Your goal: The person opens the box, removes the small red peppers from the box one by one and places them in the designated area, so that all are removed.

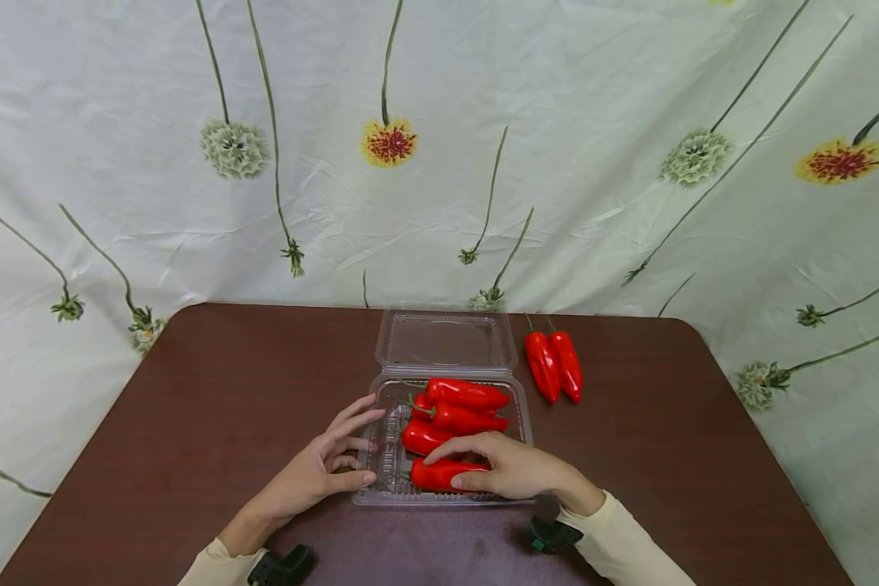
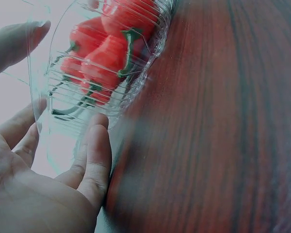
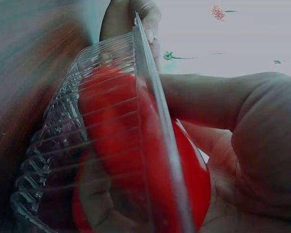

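Observation:
A clear plastic clamshell box (image 1: pixel 391 460) lies open on the table, holding several red chili peppers (image 1: pixel 469 395) with green stems. At the near side of the box, my right hand (image 1: pixel 513 465) grips a red chili pepper (image 1: pixel 432 474) between thumb and fingers. That same pepper (image 3: pixel 111 111) shows through the ribbed wall in the right wrist view. My left hand (image 1: pixel 318 468) rests at the left side of the box, fingers spread and mostly straight, thumb by the near corner. Through the box wall, stems and peppers (image 2: pixel 106 58) appear in the left wrist view.
The box's hinged lid (image 1: pixel 443 342) is folded back toward the far table edge. Two more red chili peppers (image 1: pixel 542 366) lie side by side to its right. A brown wood-grain table (image 1: pixel 630 423) carries everything, and a white flowered cloth (image 1: pixel 557 122) hangs behind.

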### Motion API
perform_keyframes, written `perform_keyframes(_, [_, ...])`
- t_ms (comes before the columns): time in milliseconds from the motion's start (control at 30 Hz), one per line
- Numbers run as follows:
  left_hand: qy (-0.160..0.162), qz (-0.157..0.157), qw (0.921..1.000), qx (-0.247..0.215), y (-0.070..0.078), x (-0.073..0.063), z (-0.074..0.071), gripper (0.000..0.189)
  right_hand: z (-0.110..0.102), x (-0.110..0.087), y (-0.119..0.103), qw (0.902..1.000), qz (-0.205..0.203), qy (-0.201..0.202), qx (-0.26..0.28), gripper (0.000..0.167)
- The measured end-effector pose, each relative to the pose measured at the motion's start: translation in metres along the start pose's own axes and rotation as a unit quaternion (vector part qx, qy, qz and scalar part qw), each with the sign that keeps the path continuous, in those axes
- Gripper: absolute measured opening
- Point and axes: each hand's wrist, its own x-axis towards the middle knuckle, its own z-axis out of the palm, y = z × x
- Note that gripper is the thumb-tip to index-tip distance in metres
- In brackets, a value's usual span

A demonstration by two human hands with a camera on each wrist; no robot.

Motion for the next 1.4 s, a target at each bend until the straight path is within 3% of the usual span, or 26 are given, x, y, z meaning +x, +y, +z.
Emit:
perform_keyframes(333, [0.001,0.000,1.0000,-0.002,0.000,0.000,0.000,0.074,-0.006,-0.005,-0.003,0.9994,-0.009,0.006,0.034,0.040])
perform_keyframes(500, [0.001,-0.004,1.0000,-0.006,-0.001,0.000,0.000,0.073,-0.009,-0.007,-0.001,0.9994,-0.017,0.017,0.024,0.039])
perform_keyframes(667, [0.000,0.002,1.0000,-0.008,-0.002,0.000,0.000,0.074,-0.015,-0.010,-0.001,0.9990,-0.019,0.037,0.015,0.037])
perform_keyframes(1167, [0.003,0.009,1.0000,-0.004,-0.002,0.000,0.000,0.074,-0.042,-0.029,-0.002,0.9912,0.002,0.104,0.083,0.038])
perform_keyframes(1400, [0.003,0.002,1.0000,-0.005,-0.002,0.000,0.000,0.074,-0.057,-0.039,0.001,0.9859,0.012,0.144,0.084,0.041])
